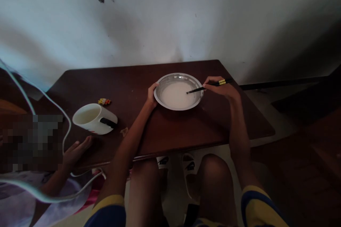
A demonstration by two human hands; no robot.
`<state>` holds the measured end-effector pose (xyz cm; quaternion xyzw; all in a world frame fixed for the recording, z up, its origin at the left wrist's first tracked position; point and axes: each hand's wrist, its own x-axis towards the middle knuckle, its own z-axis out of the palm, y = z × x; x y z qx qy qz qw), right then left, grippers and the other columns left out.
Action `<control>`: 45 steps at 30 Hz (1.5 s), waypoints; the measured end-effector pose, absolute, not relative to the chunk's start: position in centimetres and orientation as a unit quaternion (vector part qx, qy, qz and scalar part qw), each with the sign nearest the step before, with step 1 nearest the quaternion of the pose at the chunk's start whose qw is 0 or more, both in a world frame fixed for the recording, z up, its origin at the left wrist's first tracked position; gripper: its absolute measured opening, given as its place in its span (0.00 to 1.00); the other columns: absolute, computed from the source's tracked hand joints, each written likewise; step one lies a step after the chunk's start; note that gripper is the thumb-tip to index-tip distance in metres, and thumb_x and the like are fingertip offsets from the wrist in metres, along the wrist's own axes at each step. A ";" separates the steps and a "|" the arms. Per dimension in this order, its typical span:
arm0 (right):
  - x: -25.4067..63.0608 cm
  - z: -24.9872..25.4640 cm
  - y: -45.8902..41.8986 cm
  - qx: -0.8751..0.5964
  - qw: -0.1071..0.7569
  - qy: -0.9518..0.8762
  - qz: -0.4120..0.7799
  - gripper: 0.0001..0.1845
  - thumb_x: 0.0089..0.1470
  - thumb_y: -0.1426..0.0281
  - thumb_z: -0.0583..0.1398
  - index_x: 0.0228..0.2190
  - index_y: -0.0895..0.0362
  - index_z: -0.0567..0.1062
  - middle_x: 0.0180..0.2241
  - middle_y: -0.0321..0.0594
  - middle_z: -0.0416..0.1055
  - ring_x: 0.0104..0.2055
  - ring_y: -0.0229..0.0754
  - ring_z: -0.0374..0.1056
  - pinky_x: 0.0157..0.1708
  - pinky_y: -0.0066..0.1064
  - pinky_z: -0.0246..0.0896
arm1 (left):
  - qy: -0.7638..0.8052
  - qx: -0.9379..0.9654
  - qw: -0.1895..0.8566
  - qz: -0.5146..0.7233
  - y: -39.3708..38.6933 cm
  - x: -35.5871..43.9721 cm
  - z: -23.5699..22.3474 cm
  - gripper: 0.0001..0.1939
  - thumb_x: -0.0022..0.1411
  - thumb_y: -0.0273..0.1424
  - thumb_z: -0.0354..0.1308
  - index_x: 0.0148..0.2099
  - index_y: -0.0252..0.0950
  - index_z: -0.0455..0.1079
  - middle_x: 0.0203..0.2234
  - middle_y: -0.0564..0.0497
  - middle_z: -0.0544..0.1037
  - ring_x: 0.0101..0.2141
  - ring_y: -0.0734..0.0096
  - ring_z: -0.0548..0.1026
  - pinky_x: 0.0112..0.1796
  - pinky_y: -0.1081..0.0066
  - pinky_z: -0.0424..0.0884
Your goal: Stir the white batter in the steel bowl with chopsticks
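The metal bowl (178, 108) is resting on the counter (170, 131); our left grip (152, 94) is pinching its rim, our right grip (221, 87) pinching black chopsticks (196, 89) angled into it.

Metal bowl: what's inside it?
A pale, opaque mixture. Black chopsticks in the right hand reach in; whether their tips touch the mixture isn't clear. It covers the metal bowl's bottom, so anything submerged is hidden.

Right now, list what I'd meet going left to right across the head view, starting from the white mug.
White mug → your left hand → shallow bowl → your right hand.
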<state>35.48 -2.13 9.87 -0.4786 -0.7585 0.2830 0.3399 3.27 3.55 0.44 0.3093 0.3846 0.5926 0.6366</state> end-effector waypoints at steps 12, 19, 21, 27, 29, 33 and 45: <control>33.4 8.6 -1.5 -0.472 0.351 -0.766 0.262 0.23 0.60 0.47 0.66 0.32 0.54 0.79 0.34 0.41 0.79 0.38 0.46 0.72 0.40 0.38 0.65 | 0.405 0.297 0.629 0.593 3.1 3.5 1.2 0.06 0.53 0.35 0.64 0.31 0.38 0.76 0.30 0.45 0.85 0.49 0.44 0.83 0.48 0.57 0.81; 33.0 10.1 -3.0 -0.411 0.291 -0.780 0.372 0.21 0.58 0.48 0.69 0.33 0.54 0.81 0.31 0.39 0.80 0.36 0.43 0.72 0.37 0.36 0.66 | 0.390 0.308 0.635 0.591 3.1 3.4 1.1 0.09 0.52 0.37 0.67 0.32 0.38 0.76 0.32 0.45 0.86 0.49 0.41 0.84 0.48 0.55 0.81; 31.3 9.4 -2.6 -0.406 0.306 -0.780 0.365 0.20 0.57 0.49 0.69 0.34 0.53 0.81 0.34 0.41 0.81 0.39 0.45 0.74 0.39 0.36 0.67 | 0.392 0.307 0.635 0.591 3.1 3.4 1.1 0.08 0.53 0.37 0.66 0.33 0.38 0.77 0.32 0.45 0.86 0.49 0.42 0.84 0.49 0.55 0.81; 33.6 8.7 -1.4 -0.492 0.368 -0.738 0.279 0.17 0.57 0.53 0.68 0.30 0.53 0.79 0.31 0.40 0.79 0.35 0.44 0.71 0.38 0.37 0.66 | 0.393 0.305 0.637 0.589 3.2 3.5 1.1 0.12 0.52 0.40 0.68 0.36 0.38 0.78 0.32 0.44 0.86 0.49 0.39 0.84 0.48 0.53 0.81; 35.1 9.6 -1.8 -0.482 0.346 -0.746 0.301 0.18 0.57 0.52 0.68 0.29 0.54 0.79 0.28 0.40 0.78 0.34 0.44 0.71 0.37 0.37 0.65 | 0.395 0.306 0.640 0.583 3.1 3.5 1.1 0.13 0.53 0.40 0.68 0.38 0.38 0.79 0.33 0.43 0.86 0.49 0.39 0.84 0.48 0.52 0.81; 33.6 10.2 -2.9 -0.431 0.290 -0.772 0.367 0.19 0.57 0.51 0.69 0.31 0.54 0.80 0.29 0.39 0.79 0.34 0.44 0.73 0.36 0.36 0.66 | 0.390 0.312 0.644 0.580 3.2 3.4 1.0 0.13 0.52 0.38 0.65 0.38 0.36 0.79 0.34 0.42 0.87 0.51 0.39 0.83 0.49 0.53 0.81; 35.4 9.6 -1.8 -0.477 0.353 -0.742 0.313 0.18 0.56 0.52 0.67 0.28 0.54 0.78 0.27 0.39 0.78 0.34 0.44 0.71 0.38 0.37 0.66 | 0.380 0.315 0.643 0.586 3.4 3.3 0.6 0.13 0.49 0.40 0.66 0.35 0.38 0.76 0.33 0.42 0.86 0.51 0.38 0.83 0.48 0.53 0.81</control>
